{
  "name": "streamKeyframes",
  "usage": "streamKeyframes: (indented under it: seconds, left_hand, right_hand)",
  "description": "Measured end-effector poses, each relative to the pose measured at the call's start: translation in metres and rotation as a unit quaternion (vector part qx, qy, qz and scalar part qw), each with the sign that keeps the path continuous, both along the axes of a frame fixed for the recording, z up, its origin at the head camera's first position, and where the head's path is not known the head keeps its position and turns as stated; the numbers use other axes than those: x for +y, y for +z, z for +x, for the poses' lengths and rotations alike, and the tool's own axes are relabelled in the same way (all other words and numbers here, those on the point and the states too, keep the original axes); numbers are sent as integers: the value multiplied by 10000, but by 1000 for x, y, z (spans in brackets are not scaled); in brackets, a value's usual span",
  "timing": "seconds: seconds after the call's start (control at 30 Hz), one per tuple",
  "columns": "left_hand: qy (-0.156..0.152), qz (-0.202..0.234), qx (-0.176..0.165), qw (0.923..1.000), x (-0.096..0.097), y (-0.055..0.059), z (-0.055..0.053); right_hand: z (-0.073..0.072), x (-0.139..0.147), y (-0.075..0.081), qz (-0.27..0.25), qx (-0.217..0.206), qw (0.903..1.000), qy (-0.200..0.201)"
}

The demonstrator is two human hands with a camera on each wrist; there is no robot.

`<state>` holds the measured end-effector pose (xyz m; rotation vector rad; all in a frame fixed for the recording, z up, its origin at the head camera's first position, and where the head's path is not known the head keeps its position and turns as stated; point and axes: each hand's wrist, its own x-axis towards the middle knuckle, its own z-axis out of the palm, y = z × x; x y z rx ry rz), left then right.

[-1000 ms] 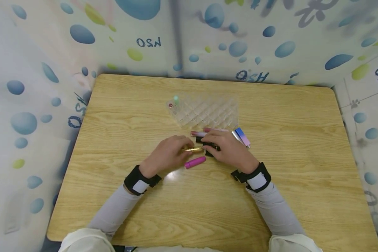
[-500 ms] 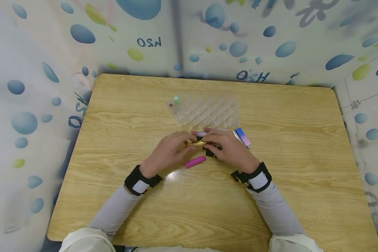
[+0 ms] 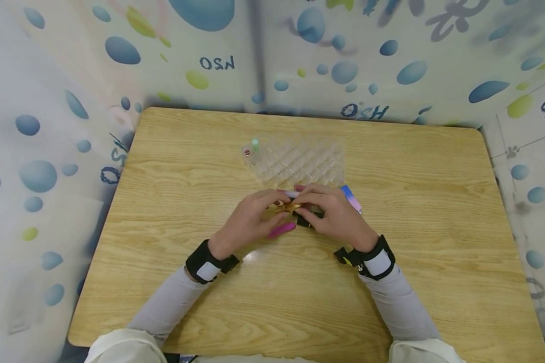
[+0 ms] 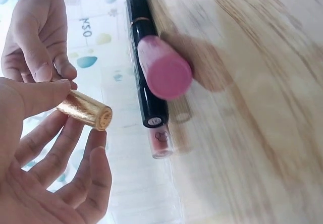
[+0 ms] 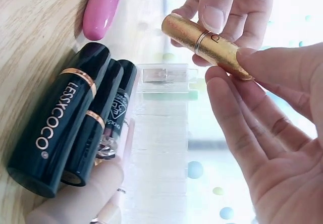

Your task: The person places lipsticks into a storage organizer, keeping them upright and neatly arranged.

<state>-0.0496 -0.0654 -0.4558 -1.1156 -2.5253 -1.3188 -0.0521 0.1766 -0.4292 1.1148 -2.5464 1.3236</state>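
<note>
A gold lipstick tube (image 5: 184, 32) is raised above the table between both hands. My left hand (image 3: 250, 219) pinches one end of it between thumb and fingers. At the other end, the thumb and fingers of my right hand (image 3: 338, 217) pinch it too. The thin ring around its middle shows in the right wrist view, and the two halves sit together there. Just below the hands lies a bright pink tube (image 3: 282, 230). Black lipstick tubes (image 5: 60, 118) with gold bands lie side by side beneath the right hand.
A clear acrylic organizer (image 3: 300, 161) with diamond compartments stands behind the hands, a mint-topped item (image 3: 255, 143) in its left corner. Right of my right hand lies a blue-to-pink tube (image 3: 351, 197). A pale lip gloss (image 3: 292, 193) lies between hands and organizer.
The gold lipstick has come away from beside the pink tube, going slightly up and right in my left hand. My right hand now grips its other end.
</note>
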Motion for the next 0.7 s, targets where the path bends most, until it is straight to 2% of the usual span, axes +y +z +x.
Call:
streamKeyframes:
  seconds: [0.17, 0.37, 0.43, 0.6, 0.7]
  left_hand:
    - [15, -90, -44, 9999, 6, 3, 1]
    - [48, 31, -93, 9999, 10, 6, 1]
    - [91, 89, -152, 9998, 10, 8, 2]
    - [161, 394, -490, 9979, 11, 11, 3]
    - [137, 653, -591, 9960, 13, 11, 3]
  right_hand:
    - [1, -1, 2, -51, -117, 9999, 84]
    - [3, -2, 4, -161, -73, 9998, 29]
    - [4, -2, 3, -175, -223, 9996, -18]
    - [3, -4, -5, -297, -1050, 9940, -34]
    - [2, -7, -9, -408, -1241, 9914, -69]
